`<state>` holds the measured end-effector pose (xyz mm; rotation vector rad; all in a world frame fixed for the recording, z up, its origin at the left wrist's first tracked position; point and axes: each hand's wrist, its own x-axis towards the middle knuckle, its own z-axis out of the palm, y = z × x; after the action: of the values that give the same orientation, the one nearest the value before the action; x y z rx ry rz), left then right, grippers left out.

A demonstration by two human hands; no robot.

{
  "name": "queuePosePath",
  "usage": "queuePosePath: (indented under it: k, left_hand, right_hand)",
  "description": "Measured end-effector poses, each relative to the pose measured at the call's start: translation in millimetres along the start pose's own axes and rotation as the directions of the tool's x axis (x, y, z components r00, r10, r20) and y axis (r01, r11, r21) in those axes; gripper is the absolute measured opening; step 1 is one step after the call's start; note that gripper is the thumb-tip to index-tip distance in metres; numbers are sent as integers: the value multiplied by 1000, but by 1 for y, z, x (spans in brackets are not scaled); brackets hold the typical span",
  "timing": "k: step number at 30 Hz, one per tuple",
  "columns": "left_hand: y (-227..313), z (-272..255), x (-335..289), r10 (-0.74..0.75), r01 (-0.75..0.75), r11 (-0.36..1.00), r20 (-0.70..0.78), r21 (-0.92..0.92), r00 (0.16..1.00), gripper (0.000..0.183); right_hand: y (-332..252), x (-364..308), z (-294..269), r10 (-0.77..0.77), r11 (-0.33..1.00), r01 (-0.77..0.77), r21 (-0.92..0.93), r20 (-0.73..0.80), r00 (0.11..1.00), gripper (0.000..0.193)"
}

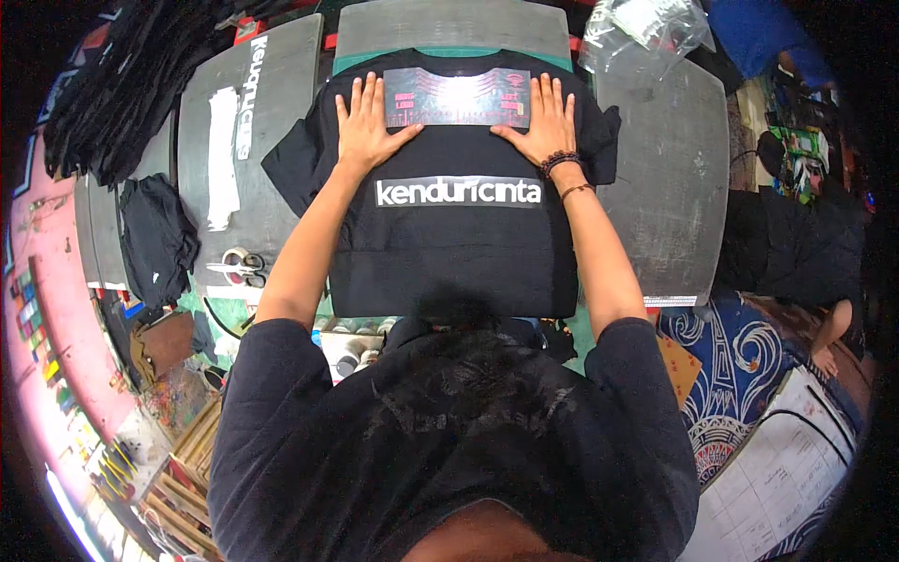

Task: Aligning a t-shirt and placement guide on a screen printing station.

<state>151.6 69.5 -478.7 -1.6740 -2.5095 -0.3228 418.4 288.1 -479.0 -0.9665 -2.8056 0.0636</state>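
Note:
A black T-shirt (449, 253) is spread over a board in front of me, its neckline at the far end. Below the collar lies a glossy T-shirt alignment guide (426, 101), dark with pink print, curved lines and a bright glare at its middle. My left hand (368, 129) rests flat at the guide's left end, fingers spread, its thumb by the lower corner. At the right end my right hand (546, 129) lies likewise, flat and open, a beaded bracelet (560, 161) on its wrist. Nearer to me, a strip with white lettering (459, 193) sits across the shirt's chest.
Grey boards (660, 187) flank the shirt on both sides. White strips (223, 159), scissors (245, 272) and a tape roll (239, 255) lie on the left one. Black garments (122, 84) hang far left. A plastic bag (646, 33) is back right; another person's hand (824, 361) shows at right.

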Motion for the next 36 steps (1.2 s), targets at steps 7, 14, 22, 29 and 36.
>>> queuePosePath:
  k: [7, 14, 22, 29, 36]
  left_hand:
    - [0, 1, 1, -16, 16, 1000, 23, 3, 1000, 113]
    - [-4, 1, -1, -15, 14, 1000, 41, 22, 999, 117]
    - [-3, 2, -2, 1, -1, 1000, -12, 13, 1000, 114]
    - [-4, 4, -1, -7, 7, 999, -13, 48, 1000, 114]
    - [-5, 5, -3, -5, 6, 1000, -57, 17, 998, 113]
  right_hand:
    - [1, 1, 3, 7, 999, -6, 37, -21, 1000, 127]
    - [2, 0, 3, -23, 999, 23, 42, -8, 1000, 126]
    - [0, -1, 5, -12, 1000, 12, -14, -2, 1000, 123]
    - [1, 1, 8, -21, 1000, 20, -9, -6, 1000, 121]
    - [2, 0, 10, -25, 999, 25, 19, -31, 999, 121]
